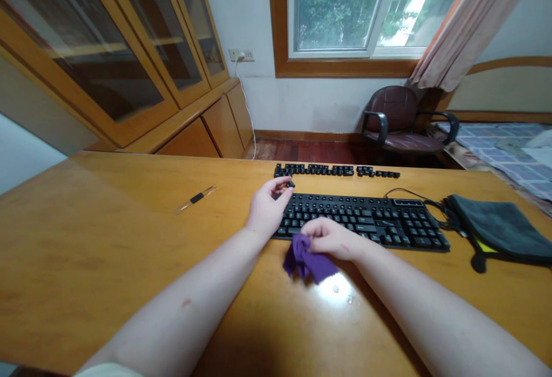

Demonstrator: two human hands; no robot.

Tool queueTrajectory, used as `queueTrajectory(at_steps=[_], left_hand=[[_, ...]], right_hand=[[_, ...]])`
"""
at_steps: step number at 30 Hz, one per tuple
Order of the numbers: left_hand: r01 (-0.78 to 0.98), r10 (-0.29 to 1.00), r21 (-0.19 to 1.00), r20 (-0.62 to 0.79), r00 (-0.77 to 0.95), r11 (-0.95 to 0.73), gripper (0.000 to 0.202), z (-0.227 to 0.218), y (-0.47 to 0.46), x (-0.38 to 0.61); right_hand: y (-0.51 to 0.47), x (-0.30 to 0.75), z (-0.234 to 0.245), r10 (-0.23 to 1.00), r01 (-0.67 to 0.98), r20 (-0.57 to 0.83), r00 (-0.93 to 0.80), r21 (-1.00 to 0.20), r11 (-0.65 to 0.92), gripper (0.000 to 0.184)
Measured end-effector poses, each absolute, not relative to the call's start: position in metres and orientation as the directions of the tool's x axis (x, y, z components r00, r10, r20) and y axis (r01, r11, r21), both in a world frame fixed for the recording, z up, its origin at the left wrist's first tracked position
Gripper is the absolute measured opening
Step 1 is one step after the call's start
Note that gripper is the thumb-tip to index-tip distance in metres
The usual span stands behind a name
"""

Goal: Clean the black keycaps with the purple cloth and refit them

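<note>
The left hand (267, 207) pinches a black key (290, 184) by the keyboard (416, 229); the right hand (331, 239) pinches a purple cloth (307, 263).

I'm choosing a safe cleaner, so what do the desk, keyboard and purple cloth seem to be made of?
Desk: likely varnished wood or wood-look laminate; brownish grain shows, with a glossy reflection. Keyboard: probably black plastic, fairly matte, judging by its molded-looking keys. Purple cloth: matte fabric, bunched in soft folds by the right hand; fiber unclear.
</note>
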State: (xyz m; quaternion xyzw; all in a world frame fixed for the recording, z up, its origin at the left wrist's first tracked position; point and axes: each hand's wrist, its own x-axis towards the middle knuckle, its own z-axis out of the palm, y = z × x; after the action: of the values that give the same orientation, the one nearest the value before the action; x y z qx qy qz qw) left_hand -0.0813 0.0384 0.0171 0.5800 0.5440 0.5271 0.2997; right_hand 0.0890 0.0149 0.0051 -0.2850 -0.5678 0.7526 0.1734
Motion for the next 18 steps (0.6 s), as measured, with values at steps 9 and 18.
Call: queueTrajectory(at_steps=[9,18], left_hand=[[0.792,0.97,0.561,0.145,0.193,-0.241,0.021,0.023,0.049,-0.099],[0.837,0.976,0.502,0.1,0.193,-0.217,0.02,0.015,0.05,-0.101]], right_hand=[[0.011,0.085,-0.001,0.151,0.404,-0.432,-0.889,-0.896,-0.186,0.025],[0.011,0.085,0.005,0.195,0.375,-0.413,-0.889,-0.904,-0.206,0.022]])
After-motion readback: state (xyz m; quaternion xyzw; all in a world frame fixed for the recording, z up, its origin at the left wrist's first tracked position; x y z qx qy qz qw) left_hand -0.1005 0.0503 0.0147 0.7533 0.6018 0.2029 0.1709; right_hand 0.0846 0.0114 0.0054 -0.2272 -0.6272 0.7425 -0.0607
